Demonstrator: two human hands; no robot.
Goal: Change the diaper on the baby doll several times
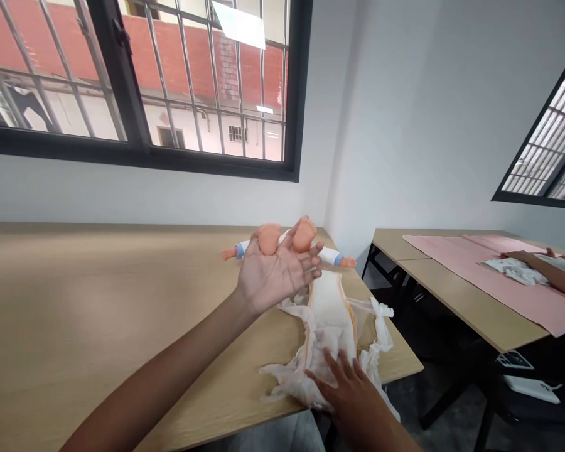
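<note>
A baby doll lies on its back at the far end of the table, its arms in white sleeves with blue cuffs spread to both sides. My left hand (280, 267), palm turned up, holds the doll's raised legs, with the doll's feet (269, 239) showing at the fingers. Its body is mostly hidden behind that hand. An unfolded white diaper (329, 307) with orange edging stretches from the doll toward me, its side flaps crumpled. On the near end of the diaper rests my right hand (346, 383), fingers spread flat.
The wooden table (122, 301) stands against the wall under a barred window (207, 81). To the right, across a gap, another table carries a pink cloth (489, 273), where another person's arm (546, 270) reaches over white material. A white device (532, 388) lies on a dark surface below.
</note>
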